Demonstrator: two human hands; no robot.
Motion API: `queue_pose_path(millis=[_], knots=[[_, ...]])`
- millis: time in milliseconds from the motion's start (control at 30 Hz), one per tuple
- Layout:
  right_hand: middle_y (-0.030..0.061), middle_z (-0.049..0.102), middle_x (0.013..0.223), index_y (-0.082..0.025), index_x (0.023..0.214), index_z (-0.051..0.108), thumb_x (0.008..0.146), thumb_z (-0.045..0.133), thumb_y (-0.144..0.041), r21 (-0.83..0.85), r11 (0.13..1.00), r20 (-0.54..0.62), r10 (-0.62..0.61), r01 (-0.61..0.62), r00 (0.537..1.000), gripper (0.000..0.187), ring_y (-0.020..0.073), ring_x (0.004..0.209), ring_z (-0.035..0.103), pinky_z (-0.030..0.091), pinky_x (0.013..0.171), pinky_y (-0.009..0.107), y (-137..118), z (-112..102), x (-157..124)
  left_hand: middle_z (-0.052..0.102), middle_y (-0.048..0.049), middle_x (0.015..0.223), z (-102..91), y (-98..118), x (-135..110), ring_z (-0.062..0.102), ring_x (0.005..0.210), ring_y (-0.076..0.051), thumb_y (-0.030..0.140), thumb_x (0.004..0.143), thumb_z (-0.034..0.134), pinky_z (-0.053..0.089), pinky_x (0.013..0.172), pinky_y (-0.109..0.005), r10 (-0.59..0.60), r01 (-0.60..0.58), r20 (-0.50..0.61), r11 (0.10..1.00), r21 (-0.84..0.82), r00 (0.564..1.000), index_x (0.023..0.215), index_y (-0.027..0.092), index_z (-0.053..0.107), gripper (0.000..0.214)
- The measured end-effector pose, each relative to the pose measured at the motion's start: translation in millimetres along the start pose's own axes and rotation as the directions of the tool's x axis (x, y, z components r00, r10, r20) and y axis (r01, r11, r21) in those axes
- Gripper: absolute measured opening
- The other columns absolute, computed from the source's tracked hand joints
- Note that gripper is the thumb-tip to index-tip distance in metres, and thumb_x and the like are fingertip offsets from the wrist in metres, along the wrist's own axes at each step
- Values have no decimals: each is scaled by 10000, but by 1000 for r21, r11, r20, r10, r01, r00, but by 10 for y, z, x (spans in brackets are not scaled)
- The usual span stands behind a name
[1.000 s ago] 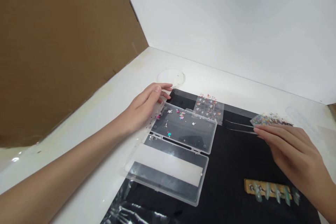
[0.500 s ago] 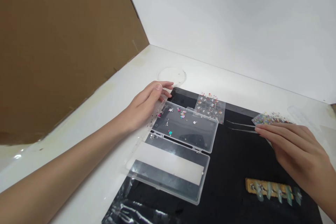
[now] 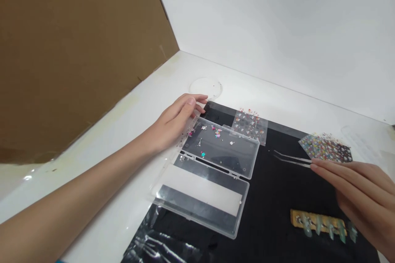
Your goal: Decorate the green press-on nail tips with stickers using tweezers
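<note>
Desk: a mat (image 3: 277,201) lies on the desk (image 3: 154,90), toward its right.
Mat, left: an open plastic box (image 3: 200,197) overlaps the mat's edge, its halves side by side.
Far box half: holds rhinestones (image 3: 217,132).
Mat, far edge: a sticker sheet (image 3: 249,125).
Mat, right: tweezers (image 3: 291,159), with a second sticker sheet (image 3: 325,148) beyond.
Mat, near right: false nails (image 3: 317,224) on a strip.
Desk, behind mat: a round disc (image 3: 205,87).
Desk, left edge: a cardboard panel (image 3: 77,49).

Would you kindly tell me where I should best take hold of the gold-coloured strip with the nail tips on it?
Pinch the bare left end of the gold-coloured strip, coming from the left and above. The nail tips line its near edge further right, so that end keeps clear of them.
</note>
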State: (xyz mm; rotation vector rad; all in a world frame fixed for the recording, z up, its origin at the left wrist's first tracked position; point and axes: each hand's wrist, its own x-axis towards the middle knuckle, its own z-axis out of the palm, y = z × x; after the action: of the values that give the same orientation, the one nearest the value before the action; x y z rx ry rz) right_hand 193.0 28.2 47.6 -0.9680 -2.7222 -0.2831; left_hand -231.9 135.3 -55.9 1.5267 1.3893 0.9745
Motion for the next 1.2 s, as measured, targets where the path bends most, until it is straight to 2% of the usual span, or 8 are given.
queue_pose_path(millis=[233, 433, 633, 767, 900, 1067, 1200], knots=[[49, 814, 1332, -270, 1754, 431, 1046, 580, -27, 18, 998, -39, 62, -62, 997, 764, 256, 1067, 761, 571, 896, 419, 20, 80, 51, 718, -96, 1414, -1, -11, 2, 675, 1251, -319, 691, 1138, 414, 524, 1118, -548, 5, -5, -3, 1000, -16, 1000, 1411, 286, 717, 575], [7, 830, 1291, -319, 1739, 461, 1035, 575, -29, 41, 998, -38, 46, -44, 998, 770, 248, 1017, 772, 587, 862, 417, 39, 117, 133, 715, -83, 1404, -11, -15, -10, 675, 1255, -316, 662, 1152, 417, 524, 1119, -538, 9, -9, 1, 1000, -20, 1000, 1404, 303, 723, 535], [36, 807, 1347, -317, 1754, 432, 1057, 575, -35, 46, 997, -14, 65, -65, 998, 765, 258, 1087, 749, 558, 924, 414, 91, 107, 80, 704, -79, 1448, -22, -12, -18, 665, 1262, -323, 684, 1147, 414, 505, 1104, -564, 10, -10, 6, 1000, -14, 1000, 1414, 307, 722, 555], [53, 805, 1330, -283, 1765, 406, 1080, 555, -69, 26, 1000, 13, -1, 1, 1000, 733, 266, 1079, 733, 546, 921, 428, 105, 125, 83, 700, -87, 1461, -21, -16, -17, 655, 1262, -331, 706, 1137, 421, 491, 1110, -586, 14, -13, 10, 1000, -25, 1000, 1415, 298, 720, 577], [88, 795, 1312, -248, 1779, 362, 1084, 518, -44, 5, 999, 11, 36, -37, 999, 741, 286, 1078, 701, 522, 932, 467, 89, 143, 88, 702, -90, 1450, -26, -17, -18, 655, 1259, -329, 713, 1138, 417, 495, 1106, -585, 19, -18, 12, 999, -28, 1000, 1416, 299, 720, 583], [103, 791, 1309, -198, 1779, 347, 1081, 537, -42, 9, 998, 46, -64, 64, 997, 741, 277, 1093, 684, 514, 902, 456, 163, 116, 108, 716, -90, 1411, -26, -19, -14, 663, 1257, -328, 707, 1139, 421, 503, 1106, -583, 23, -23, 7, 1000, -22, 1000, 1404, 305, 729, 572], [106, 791, 1312, -194, 1773, 361, 1068, 544, -17, 7, 999, 36, -48, 48, 998, 750, 279, 1088, 680, 515, 913, 465, 178, 93, 118, 710, -88, 1418, -17, -26, -11, 666, 1254, -329, 703, 1140, 422, 510, 1106, -582, 29, -29, 6, 999, -28, 1000, 1401, 313, 731, 562]])
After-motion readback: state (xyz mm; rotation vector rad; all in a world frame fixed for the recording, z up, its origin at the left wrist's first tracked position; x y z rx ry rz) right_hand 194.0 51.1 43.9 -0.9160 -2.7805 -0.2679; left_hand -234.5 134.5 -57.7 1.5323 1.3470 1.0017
